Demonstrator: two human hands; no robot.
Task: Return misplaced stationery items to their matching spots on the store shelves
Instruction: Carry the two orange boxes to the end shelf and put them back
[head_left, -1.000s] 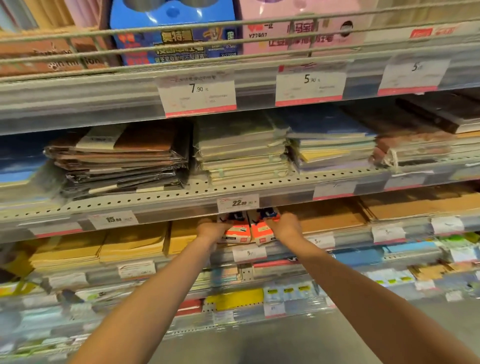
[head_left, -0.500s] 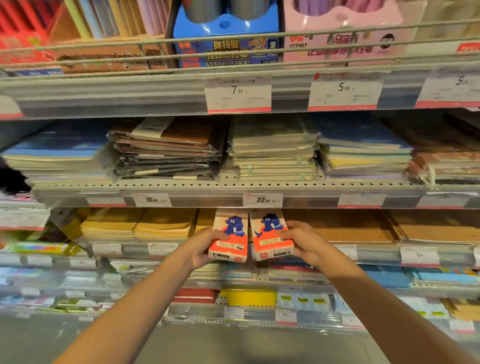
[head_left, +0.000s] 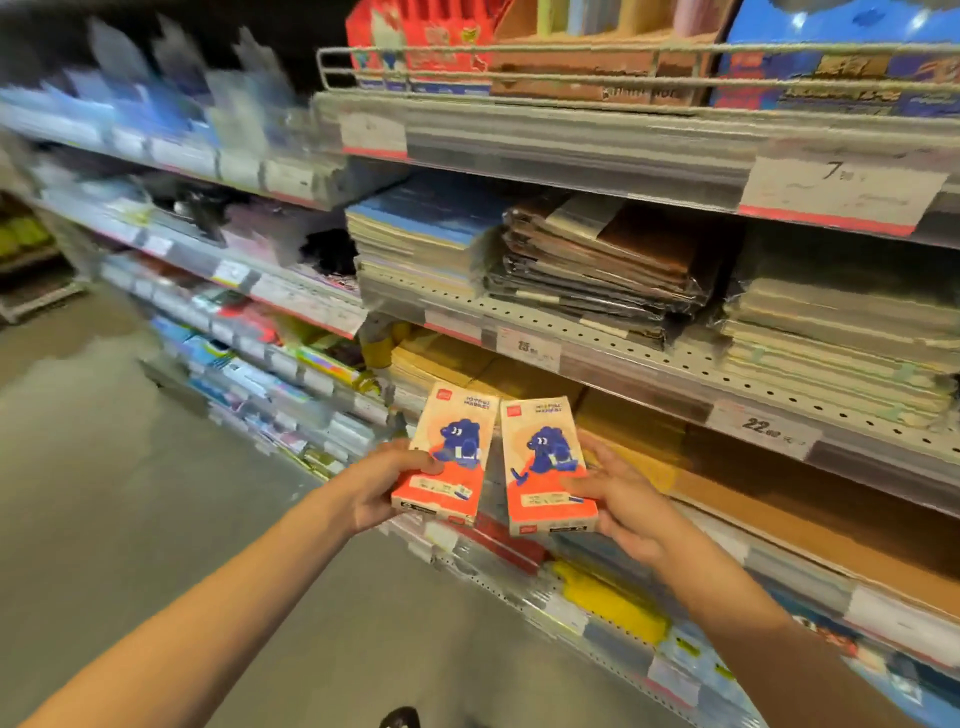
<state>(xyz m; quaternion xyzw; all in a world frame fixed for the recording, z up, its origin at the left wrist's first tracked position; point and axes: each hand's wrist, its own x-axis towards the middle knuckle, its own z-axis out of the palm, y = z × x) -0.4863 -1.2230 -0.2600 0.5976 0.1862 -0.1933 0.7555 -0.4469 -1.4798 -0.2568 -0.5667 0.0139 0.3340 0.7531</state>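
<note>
Gripping one orange box (head_left: 448, 461) per hand, fingers (head_left: 582, 486) pinching, stocked shelves (head_left: 649, 358), grey floor (head_left: 104, 493)

Both arms outstretched, left hand (head_left: 382, 486) and right hand (head_left: 626, 501) each closed, gripping

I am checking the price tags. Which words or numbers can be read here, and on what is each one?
"15" on the price tag.
"22" on the price tag.
"7" on the upper price tag.
Print on the two orange boxes is too blurred to read.
</note>
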